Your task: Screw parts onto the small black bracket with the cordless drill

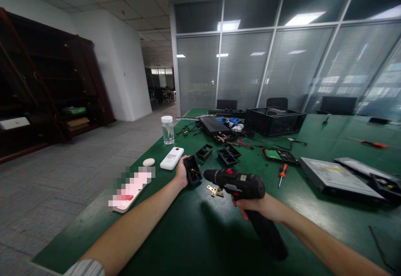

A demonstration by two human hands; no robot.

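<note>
My left hand [181,174] is closed on the side of a small black plastic box [192,170], its open face tilted toward me. Small brass-coloured parts show inside it. In my right hand [250,206] is a black cordless drill [236,181] with red switches, gripped by the handle. The drill points left, its tip at the right edge of the box; whether the bit touches anything inside I cannot tell. Below the chuck, several brass-coloured metal pieces [214,191] lie on the green table [188,234]. Similar black frames [228,156] and another one [204,152] sit just beyond.
To the left are a white power bank [172,158], a pale round case [148,162], a phone [125,203] and a water bottle [167,130]. On the right lie an orange screwdriver [282,175], a circuit board [275,155] and a metal drive [336,178]. A black computer case [275,122] stands behind.
</note>
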